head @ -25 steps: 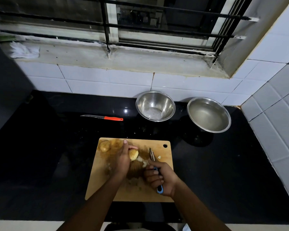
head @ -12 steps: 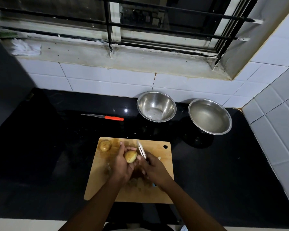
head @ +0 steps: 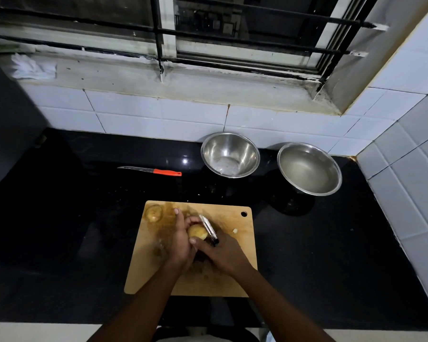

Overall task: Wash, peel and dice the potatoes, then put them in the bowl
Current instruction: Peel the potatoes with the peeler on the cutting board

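Gripping a small yellow potato (head: 197, 232) in your left hand (head: 181, 240), your right hand (head: 223, 253) clasps a metal-bladed peeler (head: 209, 229) over the wooden cutting board (head: 235, 275); a second potato (head: 153, 213), orange-handled knife (head: 156, 171) and two steel bowls (head: 230, 154) (head: 309, 169) sit on the black counter (head: 59, 218).

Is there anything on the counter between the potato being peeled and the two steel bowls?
Nothing visible. Bare board and black counter lie between the potato and both bowls; the knife lies off to the left.

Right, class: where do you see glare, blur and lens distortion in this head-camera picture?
Head view: glare is a bright spot on the black counter beside the left bowl; the hands look slightly blurred; the window bars and wall tiles bend, showing wide-angle distortion.
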The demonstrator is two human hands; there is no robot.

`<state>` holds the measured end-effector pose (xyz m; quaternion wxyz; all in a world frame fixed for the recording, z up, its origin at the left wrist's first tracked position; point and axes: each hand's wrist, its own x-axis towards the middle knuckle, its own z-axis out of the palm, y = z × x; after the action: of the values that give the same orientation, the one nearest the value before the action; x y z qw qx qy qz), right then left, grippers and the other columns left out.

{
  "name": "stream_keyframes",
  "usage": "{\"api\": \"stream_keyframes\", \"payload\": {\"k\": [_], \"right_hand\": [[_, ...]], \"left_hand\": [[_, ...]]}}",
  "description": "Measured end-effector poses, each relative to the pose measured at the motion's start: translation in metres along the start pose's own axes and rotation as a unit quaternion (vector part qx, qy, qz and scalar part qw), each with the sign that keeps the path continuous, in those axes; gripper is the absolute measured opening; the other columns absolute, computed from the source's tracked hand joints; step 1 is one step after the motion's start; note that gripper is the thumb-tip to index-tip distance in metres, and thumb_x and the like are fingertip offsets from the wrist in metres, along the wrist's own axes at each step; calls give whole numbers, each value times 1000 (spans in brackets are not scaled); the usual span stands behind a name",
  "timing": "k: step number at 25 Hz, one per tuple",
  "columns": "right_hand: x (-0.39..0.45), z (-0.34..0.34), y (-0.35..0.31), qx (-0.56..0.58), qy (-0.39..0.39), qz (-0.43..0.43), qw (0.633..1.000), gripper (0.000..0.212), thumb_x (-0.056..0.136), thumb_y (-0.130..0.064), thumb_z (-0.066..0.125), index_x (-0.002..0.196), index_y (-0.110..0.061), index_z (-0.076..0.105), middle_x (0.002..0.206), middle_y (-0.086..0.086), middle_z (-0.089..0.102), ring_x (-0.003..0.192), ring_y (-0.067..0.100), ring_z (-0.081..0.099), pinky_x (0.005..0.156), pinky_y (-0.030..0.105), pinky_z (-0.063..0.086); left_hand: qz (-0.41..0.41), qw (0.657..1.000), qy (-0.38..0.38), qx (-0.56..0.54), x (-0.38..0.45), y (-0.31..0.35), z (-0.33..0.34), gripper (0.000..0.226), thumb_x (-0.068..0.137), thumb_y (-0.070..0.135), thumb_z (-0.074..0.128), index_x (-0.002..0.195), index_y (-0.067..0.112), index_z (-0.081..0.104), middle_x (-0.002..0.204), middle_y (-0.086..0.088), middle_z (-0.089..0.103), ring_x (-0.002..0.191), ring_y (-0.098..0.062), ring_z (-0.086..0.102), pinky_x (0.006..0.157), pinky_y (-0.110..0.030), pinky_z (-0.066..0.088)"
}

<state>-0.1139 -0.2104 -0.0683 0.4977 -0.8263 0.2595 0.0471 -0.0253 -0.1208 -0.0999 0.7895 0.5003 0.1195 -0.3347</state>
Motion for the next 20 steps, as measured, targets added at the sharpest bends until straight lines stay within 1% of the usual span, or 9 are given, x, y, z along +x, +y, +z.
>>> {"api": "stream_keyframes", "payload": {"k": [2,3,6,8,10,12,15,18,20], "right_hand": [[-1,2,2,-14,0,-2,1000,55,73,-75,64,86,-22,69,75,-2,70,64,4,63,63,30,51],[-1,4,4,-28,0,-3,1000,56,73,-78,62,85,-23,69,75,-3,70,65,4,63,63,30,51],[-1,8,10,-65,14,-9,998,67,68,-88,53,88,-26,66,76,-5,68,66,5,61,63,29,50],[0,10,10,-76,28,-8,997,74,64,-94,48,90,-27,65,76,-6,68,67,5,61,63,30,51],[0,11,11,-85,31,-7,996,78,64,-96,45,95,-27,66,80,-7,69,71,5,63,68,33,55],[-1,14,12,-104,31,-15,994,80,68,-95,42,105,-28,66,88,-8,71,78,4,64,74,33,56],[-4,19,9,-122,47,-21,991,84,74,-93,37,118,-26,62,103,-7,71,91,7,64,82,33,56],[-5,24,7,-134,58,-15,989,89,76,-93,30,120,-23,62,106,-5,70,95,12,64,82,35,55],[-7,24,6,-145,62,-11,987,88,79,-91,27,121,-22,61,108,-3,69,97,15,64,84,36,55]], "left_hand": [[-8,999,37,-11,1,0,0,73,91,70,30,86,6,64,80,-11,68,76,-25,66,70,-34,54],[-25,998,49,-21,1,0,0,73,89,73,32,86,7,63,79,-11,68,75,-25,65,69,-34,53],[-85,993,61,-55,0,1,1,74,86,78,36,93,9,62,82,-13,70,75,-26,66,74,-38,53],[-101,990,58,-74,0,1,2,75,85,80,35,90,9,61,81,-14,69,74,-27,67,76,-39,53],[-108,990,54,-79,-1,-1,3,75,88,79,32,83,9,59,78,-14,68,70,-27,66,72,-37,53],[-111,989,59,-79,-3,-1,4,74,89,78,31,82,9,59,76,-14,68,67,-28,67,69,-36,55],[-119,986,67,-90,-5,-1,5,74,90,78,32,81,9,59,69,-14,68,61,-27,68,60,-32,57],[-119,985,90,-87,-6,0,7,74,89,78,33,82,9,58,66,-13,67,63,-28,65,61,-32,54],[-121,984,103,-81,-5,1,6,74,88,79,34,83,9,58,64,-12,66,61,-27,63,58,-30,52]]}}
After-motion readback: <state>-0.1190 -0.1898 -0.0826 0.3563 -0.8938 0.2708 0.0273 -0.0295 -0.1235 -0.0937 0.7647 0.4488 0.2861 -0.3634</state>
